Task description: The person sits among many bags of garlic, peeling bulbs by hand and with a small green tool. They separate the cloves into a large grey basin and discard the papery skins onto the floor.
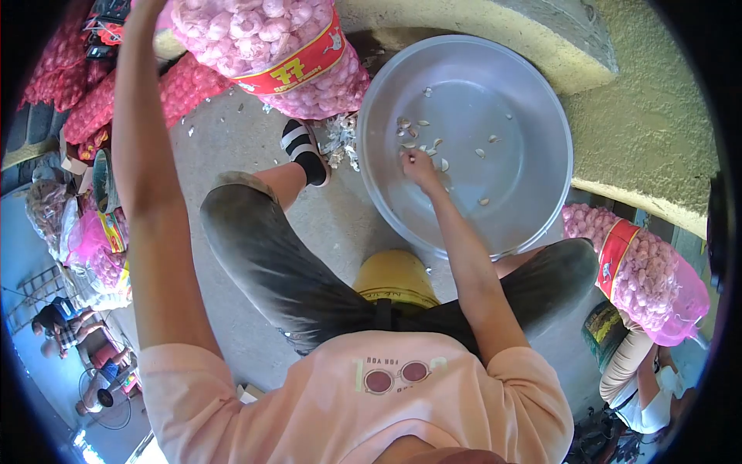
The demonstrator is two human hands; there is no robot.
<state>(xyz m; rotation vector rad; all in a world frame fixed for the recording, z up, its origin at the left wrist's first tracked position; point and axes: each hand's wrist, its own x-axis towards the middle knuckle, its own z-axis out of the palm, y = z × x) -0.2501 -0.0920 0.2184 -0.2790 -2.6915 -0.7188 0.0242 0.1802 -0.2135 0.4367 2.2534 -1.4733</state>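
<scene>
A large grey basin stands before me with several loose garlic cloves scattered on its bottom. My right hand reaches into its left part, fingers pinched closed around what looks like a pale garlic clove, with more cloves close around. My left arm stretches up along the left side, and only a bit of my left hand shows at the top edge; its fingers are out of frame. Nearest to that arm is a big pink mesh sack of garlic with a red band, left of the basin.
I sit on a yellow bucket. Papery garlic skins lie between sack and basin. Another garlic sack stands at right, near a seated person. Red mesh sacks lie at left; a concrete ledge borders the basin.
</scene>
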